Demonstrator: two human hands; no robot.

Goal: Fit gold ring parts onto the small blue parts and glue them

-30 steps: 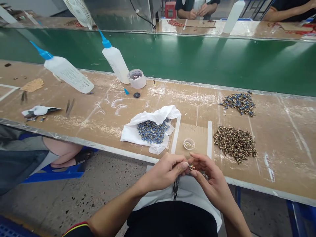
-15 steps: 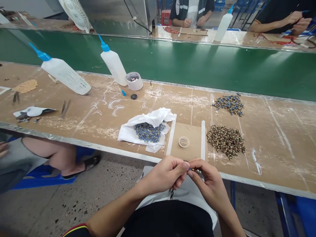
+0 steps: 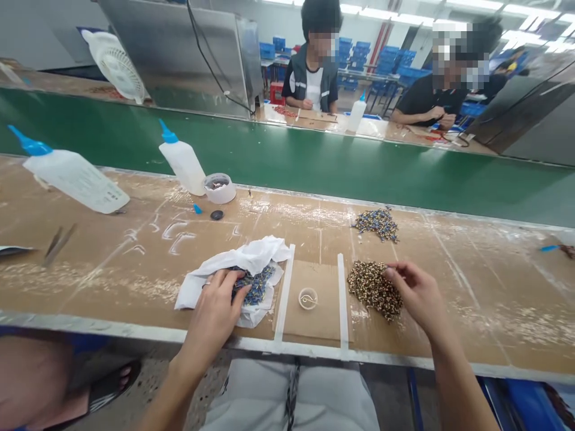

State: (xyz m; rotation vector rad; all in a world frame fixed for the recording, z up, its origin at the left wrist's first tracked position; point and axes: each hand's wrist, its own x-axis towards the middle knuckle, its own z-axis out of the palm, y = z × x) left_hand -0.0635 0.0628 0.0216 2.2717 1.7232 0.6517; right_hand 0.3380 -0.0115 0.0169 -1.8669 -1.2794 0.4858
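My left hand (image 3: pixel 218 308) reaches into a crumpled white wrapper (image 3: pixel 197 286), its thumb and fingers apart on a heap of small blue parts (image 3: pixel 258 284). Over the right edge of a pile of small brown-and-gold parts (image 3: pixel 374 287) is my right hand (image 3: pixel 415 293), thumb and forefinger together. Anything between those fingertips is too small to make out. A small round clear cup (image 3: pixel 308 299) with a pale curled strand inside sits between the two heaps, on a cardboard piece (image 3: pixel 309 326) bordered by white strips.
A smaller pile of blue-and-gold parts (image 3: pixel 376 225) lies farther back. Two white bottles with blue nozzles (image 3: pixel 183 167) and a tape roll (image 3: pixel 220 190) stand or lean at the left, near tweezers (image 3: pixel 58 244). A green belt (image 3: pixel 287 161) runs behind; two people sit beyond it.
My hands were together near the table's front edge. They have parted, the left to the blue parts and the right to the brown-and-gold pile. The view has tilted up.
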